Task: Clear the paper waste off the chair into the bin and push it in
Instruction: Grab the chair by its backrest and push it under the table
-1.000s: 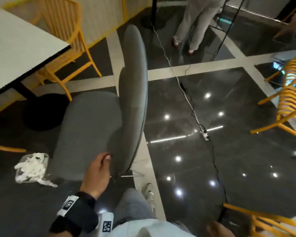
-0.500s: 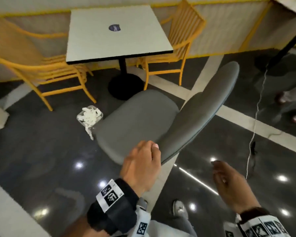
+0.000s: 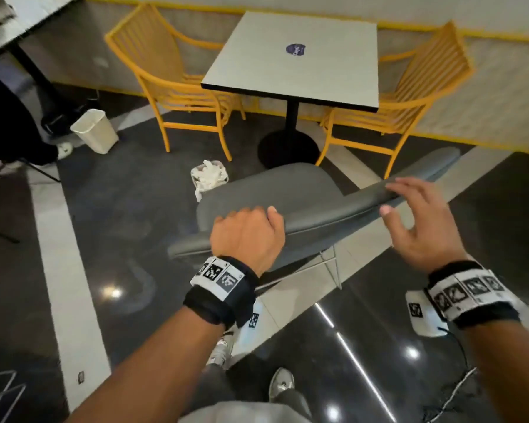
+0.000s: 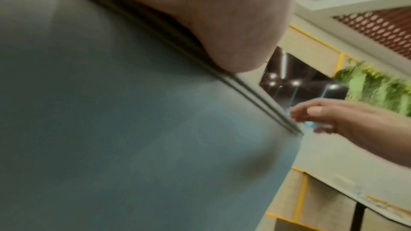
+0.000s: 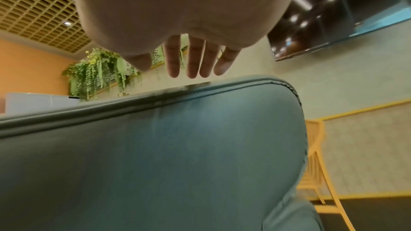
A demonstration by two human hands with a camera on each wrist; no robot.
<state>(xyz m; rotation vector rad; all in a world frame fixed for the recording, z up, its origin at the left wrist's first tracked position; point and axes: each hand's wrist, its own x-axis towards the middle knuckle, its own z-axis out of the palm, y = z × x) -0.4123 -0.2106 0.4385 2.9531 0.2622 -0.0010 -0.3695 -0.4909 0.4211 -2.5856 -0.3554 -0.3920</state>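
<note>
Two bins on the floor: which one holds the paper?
Start at the white table. Left of its black foot, against the grey chair, stands the small clear bin. It brims with white paper; the cream bin further left shows none.

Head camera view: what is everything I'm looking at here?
grey chair: one, grey, centre, facing the table
table: one, white top, black pedestal, behind the chair
yellow chairs: two, yellow, either side of the table
small bin: one, clear, stuffed with white paper, left of the grey chair
waste basket: one, cream, far left
left hand: grips the backrest's top edge
right hand: fingers spread over the backrest
</note>
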